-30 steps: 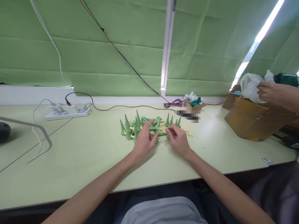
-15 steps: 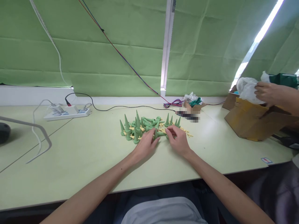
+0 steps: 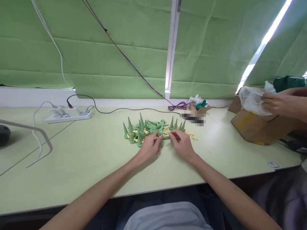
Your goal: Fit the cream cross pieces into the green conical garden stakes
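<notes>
Pile: the green cone spikes (image 3: pixel 144 129) and small yellow pieces (image 3: pixel 192 136) are lying heaped on the table (image 3: pixel 96 159), right at the fingertips of both hands and stretching away beyond them.
Left hand (image 3: pixel 149 147): it is curling in at the near edge of the pile, fingers bent and pinching around a green spike lying on its side; a second ago the fingers were reaching flatter over the heap, so a grip is now closing.
Right hand (image 3: pixel 183 144): it is resting just beside the left, fingertips drawn together on a small piece; whether it is fully gripping, I cannot tell.
Between the hands: one lying spike is bridging the gap.
Far right of the hands: another person's hand (image 3: pixel 275 101) is lowering a clear plastic bag (image 3: pixel 250 100) toward a cardboard box (image 3: pixel 259 126).
Far left: a power strip (image 3: pixel 69 115) is sitting with cables.
</notes>
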Demonstrator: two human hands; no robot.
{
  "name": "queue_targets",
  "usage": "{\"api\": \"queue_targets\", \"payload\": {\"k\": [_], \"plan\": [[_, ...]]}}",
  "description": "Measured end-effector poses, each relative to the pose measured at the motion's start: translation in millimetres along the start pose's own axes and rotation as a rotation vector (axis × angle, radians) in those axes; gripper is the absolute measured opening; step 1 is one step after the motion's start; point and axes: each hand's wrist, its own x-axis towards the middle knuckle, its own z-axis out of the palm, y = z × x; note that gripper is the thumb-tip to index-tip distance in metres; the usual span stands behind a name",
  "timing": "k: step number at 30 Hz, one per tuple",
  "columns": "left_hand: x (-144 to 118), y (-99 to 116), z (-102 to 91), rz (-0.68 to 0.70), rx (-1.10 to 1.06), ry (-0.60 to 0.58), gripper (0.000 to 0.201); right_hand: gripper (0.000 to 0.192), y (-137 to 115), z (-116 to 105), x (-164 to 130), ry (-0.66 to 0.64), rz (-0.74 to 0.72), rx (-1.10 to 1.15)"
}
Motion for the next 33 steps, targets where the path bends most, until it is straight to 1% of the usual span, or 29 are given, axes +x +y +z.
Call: {"api": "queue_targets", "payload": {"k": [4, 9, 13, 18, 27, 33], "plan": [[1.7, -0.1, 0.7, -0.05, -0.211, -0.024, 0.033, 0.018, 0.0, 0.6, -0.2, -0.03, -0.012, -0.017], [2.0, 2.8, 0.4, -0.029, -0.313, -0.017, 0.032, 0.02, 2.5, 2.2, -1.7, -0.081, -0.024, -0.033], [0.5, 4.0, 0.2, -0.009, -0.308, -0.004, 0.031, 0.02, 3.9, 3.4, -2.7, -0.102, -0.033, -0.027], [-0.5, 3.8, 0.3, 0.011, -0.302, -0.014, 0.029, 0.019, 4.0, 3.7, -2.9, -0.108, -0.046, -0.028], [-0.5, 8.0, -0.2, 0.01, -0.27, 0.019, 0.031, 0.019, 2.4, 3.5, -3.5, -0.116, -0.044, -0.021], [-2.8, 8.5, -1.1, 0.065, -0.172, 0.022, 0.03, 0.022, 2.5, 3.2, -2.7, -0.13, -0.037, -0.033]]}}
